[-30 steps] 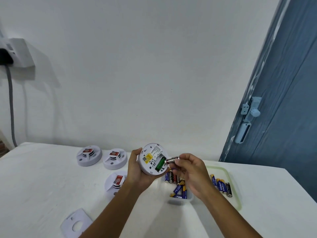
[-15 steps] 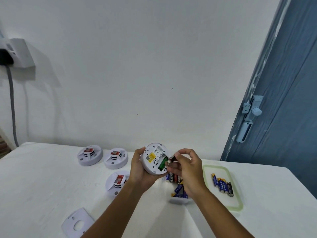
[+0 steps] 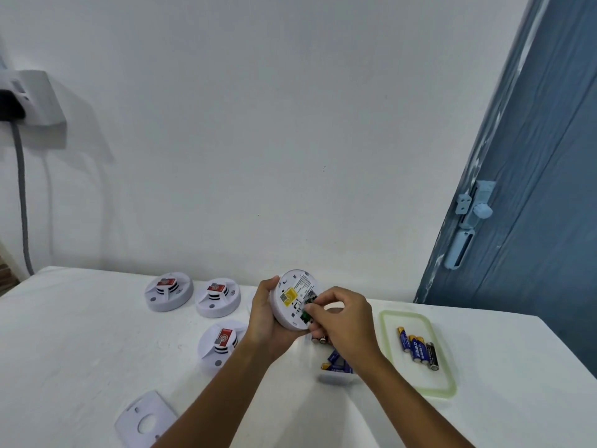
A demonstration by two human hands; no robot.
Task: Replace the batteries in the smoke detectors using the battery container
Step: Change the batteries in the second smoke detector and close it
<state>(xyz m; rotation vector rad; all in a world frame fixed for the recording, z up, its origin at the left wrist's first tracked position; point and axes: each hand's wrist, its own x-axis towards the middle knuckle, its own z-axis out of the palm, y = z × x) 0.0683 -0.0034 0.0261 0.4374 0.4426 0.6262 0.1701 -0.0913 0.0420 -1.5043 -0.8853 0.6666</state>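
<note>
On the white worktop [image 3: 80, 334] we see 3 spare smoke detectors [image 3: 168, 291] at 9 o'clock of our hands, a loose cover plate [image 3: 146, 422] at 7 o'clock, and a green-rimmed lid [image 3: 420, 354] bearing 4 batteries [image 3: 417, 348] at 3 o'clock. Our right forearm hides much of the battery container [image 3: 336, 371]. Our left hand [image 3: 263, 318] grips the open smoke detector [image 3: 295, 299], tilted, above the worktop. Our right hand [image 3: 342, 321] has curled fingertips [image 3: 311, 310] at its green compartment; whether they pinch a battery we cannot tell.

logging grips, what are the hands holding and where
Left hand grips the detector by its rim. Right hand fingertips are at its battery slot; a pinched battery can't be seen.
</note>
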